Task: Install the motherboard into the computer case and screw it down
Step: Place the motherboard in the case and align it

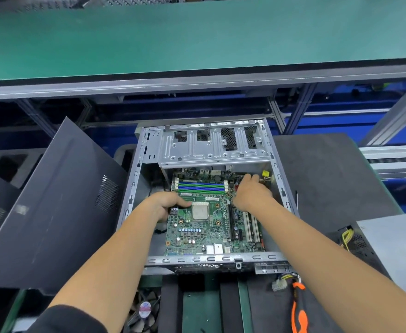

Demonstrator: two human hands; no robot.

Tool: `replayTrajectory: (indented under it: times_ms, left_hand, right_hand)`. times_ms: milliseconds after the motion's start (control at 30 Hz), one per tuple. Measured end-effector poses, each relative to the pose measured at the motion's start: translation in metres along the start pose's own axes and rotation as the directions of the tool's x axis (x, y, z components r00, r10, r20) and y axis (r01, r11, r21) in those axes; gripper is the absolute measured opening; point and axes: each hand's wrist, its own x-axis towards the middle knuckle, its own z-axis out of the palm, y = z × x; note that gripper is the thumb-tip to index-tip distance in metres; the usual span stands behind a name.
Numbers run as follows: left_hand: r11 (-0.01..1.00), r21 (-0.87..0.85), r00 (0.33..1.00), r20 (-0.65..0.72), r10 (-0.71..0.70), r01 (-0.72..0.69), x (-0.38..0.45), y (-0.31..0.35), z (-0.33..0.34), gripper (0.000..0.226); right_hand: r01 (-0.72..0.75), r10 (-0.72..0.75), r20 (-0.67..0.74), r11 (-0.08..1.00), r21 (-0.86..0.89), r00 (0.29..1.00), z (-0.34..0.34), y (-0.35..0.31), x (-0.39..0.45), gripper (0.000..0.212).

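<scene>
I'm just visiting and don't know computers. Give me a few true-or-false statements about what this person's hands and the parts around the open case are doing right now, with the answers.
1. The green motherboard lies inside the open metal case. True.
2. Both hands are on the motherboard. True: the left hand grips its left edge and the right hand rests near its far right corner.
3. The right hand holds the orange-handled tool. False: the tool lies in front of the case, near its right corner, untouched.
4. The dark side panel is fitted on the case. False: it leans tilted to the left of the case.
5. The motherboard's memory slots are red. False: they are blue and green.
</scene>
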Motion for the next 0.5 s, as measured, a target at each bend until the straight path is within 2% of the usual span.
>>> replayTrajectory:
  times_ms: [233, 400, 500]
  left_hand:
    - [0.99, -0.138, 0.996, 0.087, 0.029, -0.017, -0.0033, 0.0023, 0.0003, 0.088]
    - [0.995, -0.101, 0.991, 0.126, 0.041, -0.028, -0.003, 0.0012, 0.0007, 0.073]
    - [0.995, -0.094, 0.988, 0.146, 0.056, -0.042, -0.0026, 0.0, 0.0016, 0.084]
  right_hand:
    - [0.015, -0.015, 0.019, 1.0, 0.009, 1.0, 0.0007, 0.0019, 0.0022, 0.063]
    - [0.019, -0.019, 0.006, 1.0, 0.021, 1.0, -0.0008, 0.0023, 0.0025, 0.059]
    - [0.027, -0.028, 0.013, 0.999, 0.017, 1.0, -0.0011, 0.0027, 0.003, 0.059]
